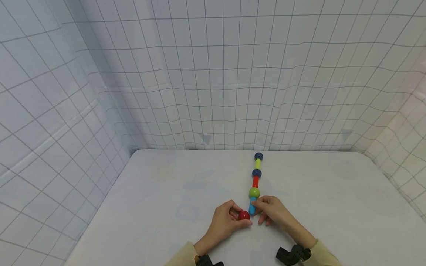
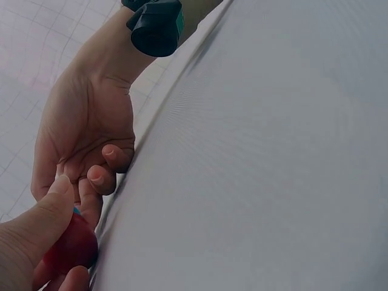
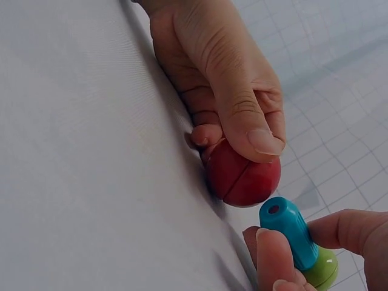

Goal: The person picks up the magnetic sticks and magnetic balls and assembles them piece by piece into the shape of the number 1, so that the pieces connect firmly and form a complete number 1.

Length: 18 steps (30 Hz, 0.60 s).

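Observation:
My left hand (image 1: 223, 223) grips a red ball (image 1: 244, 215) between thumb and fingers, low over the table. In the right wrist view a thin seam runs across the red ball (image 3: 244, 176). My right hand (image 1: 273, 211) pinches a blue rod (image 1: 252, 206), whose near end has a small hole and points toward the ball, close beside it. The rod's far end meets a green ball (image 1: 254, 192). Beyond it runs a line of joined pieces: a red rod (image 1: 255, 181), a dark blue ball (image 1: 256, 173), a yellow-green rod (image 1: 257, 163) and another dark blue ball (image 1: 259, 156).
The white table (image 1: 149, 207) has its far edge just behind the last dark blue ball. White grid-patterned sheets (image 1: 213, 81) hang behind the table and along both sides. A dark camera strap (image 1: 294, 255) sits on the right wrist.

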{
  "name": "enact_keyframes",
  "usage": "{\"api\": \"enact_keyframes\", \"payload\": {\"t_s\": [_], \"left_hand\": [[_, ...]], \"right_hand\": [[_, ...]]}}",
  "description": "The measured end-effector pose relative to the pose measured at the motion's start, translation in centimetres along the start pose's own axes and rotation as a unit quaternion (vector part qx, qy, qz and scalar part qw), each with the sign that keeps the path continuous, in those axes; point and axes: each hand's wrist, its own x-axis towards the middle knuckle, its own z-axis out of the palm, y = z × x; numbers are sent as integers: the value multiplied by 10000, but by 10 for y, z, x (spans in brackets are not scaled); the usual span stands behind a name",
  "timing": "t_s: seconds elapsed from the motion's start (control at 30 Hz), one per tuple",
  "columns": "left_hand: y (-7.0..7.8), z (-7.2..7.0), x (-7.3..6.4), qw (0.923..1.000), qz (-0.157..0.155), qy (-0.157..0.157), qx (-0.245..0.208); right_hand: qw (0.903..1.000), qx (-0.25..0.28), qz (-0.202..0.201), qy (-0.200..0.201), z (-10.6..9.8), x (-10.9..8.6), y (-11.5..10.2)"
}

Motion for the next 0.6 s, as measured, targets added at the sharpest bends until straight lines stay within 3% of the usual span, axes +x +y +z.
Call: {"api": "enact_keyframes", "payload": {"t_s": [0.6], "left_hand": [[5, 11, -3, 9989, -23, 401, 224]], "right_hand": [[9999, 43, -36, 95, 1, 0, 0]]}}
